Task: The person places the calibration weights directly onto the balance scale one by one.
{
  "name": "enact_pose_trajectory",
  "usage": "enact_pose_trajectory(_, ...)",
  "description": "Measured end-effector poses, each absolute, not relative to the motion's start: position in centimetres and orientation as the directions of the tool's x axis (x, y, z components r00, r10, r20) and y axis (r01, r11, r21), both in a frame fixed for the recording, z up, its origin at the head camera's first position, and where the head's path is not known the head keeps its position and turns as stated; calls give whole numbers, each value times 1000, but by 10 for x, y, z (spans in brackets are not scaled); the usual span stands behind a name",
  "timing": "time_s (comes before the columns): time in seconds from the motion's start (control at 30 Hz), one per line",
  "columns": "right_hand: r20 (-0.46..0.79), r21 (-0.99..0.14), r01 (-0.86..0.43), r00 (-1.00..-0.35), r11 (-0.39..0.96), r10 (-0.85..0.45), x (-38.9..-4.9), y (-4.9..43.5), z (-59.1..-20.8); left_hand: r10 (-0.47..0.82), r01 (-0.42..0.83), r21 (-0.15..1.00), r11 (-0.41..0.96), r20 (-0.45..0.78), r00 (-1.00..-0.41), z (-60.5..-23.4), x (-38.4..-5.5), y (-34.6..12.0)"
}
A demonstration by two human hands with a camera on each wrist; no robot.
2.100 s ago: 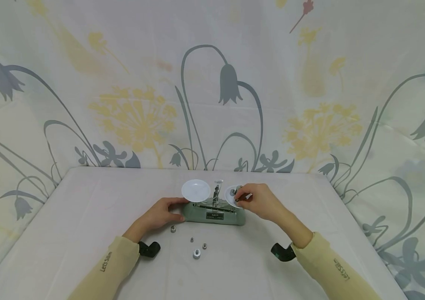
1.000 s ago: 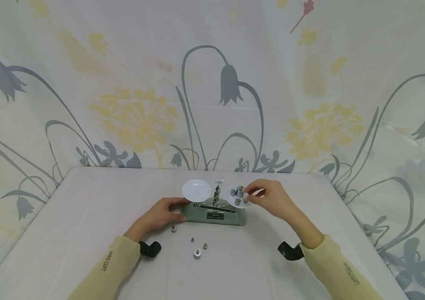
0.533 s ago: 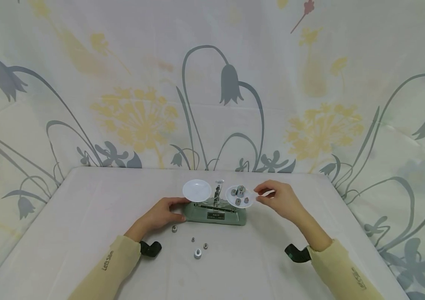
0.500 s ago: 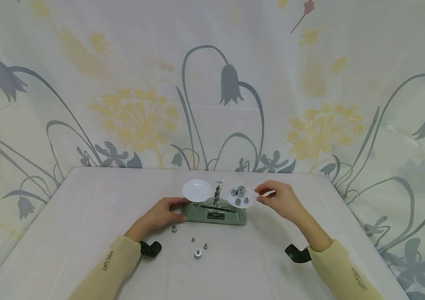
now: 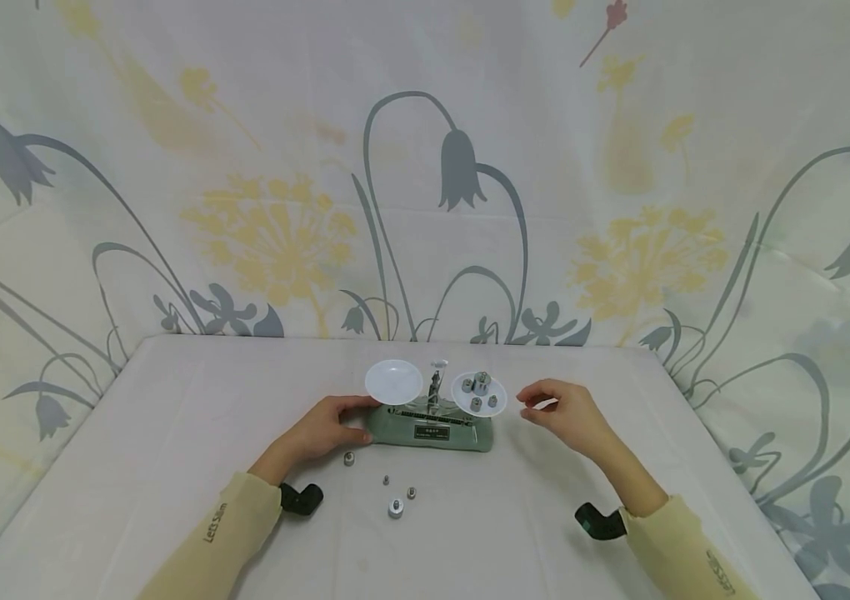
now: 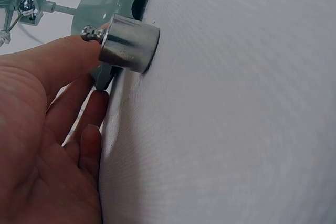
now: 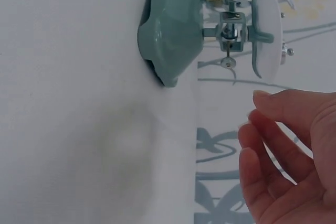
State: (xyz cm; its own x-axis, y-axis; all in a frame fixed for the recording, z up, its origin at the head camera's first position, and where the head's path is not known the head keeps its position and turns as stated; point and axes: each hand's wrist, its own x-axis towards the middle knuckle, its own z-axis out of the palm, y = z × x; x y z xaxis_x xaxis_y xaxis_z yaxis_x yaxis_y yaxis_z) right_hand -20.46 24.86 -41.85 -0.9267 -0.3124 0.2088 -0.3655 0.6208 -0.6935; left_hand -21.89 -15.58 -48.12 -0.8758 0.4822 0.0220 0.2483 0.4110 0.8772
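balance [image 5: 395, 429]: stands near the middle of the far edge of the surface [image 5: 515, 533]; likely stiff and fairly weighty low down, its glossy green base smooth to the fingers, best held at the two ends.
pans: left pan [image 5: 393, 382] is bare, right pan [image 5: 462, 399] carries four metal weights [image 5: 481, 384]; both probably tip at a light touch, so poor places to grip.
loose weights: one weight [image 5: 349, 458] stands just beside the left hand [image 5: 325, 429], three others [image 5: 396, 508] farther from the far edge; likely dense and slick, best pinched by the knob.
left hand: holds the base's left end, thumb at the front, fingers behind.
right hand [image 5: 567, 410]: hangs right of the right pan, apart from it, thumb and forefinger a small gap apart, holding nothing.
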Motion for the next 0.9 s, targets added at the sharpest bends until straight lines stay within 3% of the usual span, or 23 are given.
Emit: enact_pose_trajectory(0.9,147,-758,-347,-916,552,-375,-201,230,-466,473,245,874,420,20,-881,-482,-218,-156)
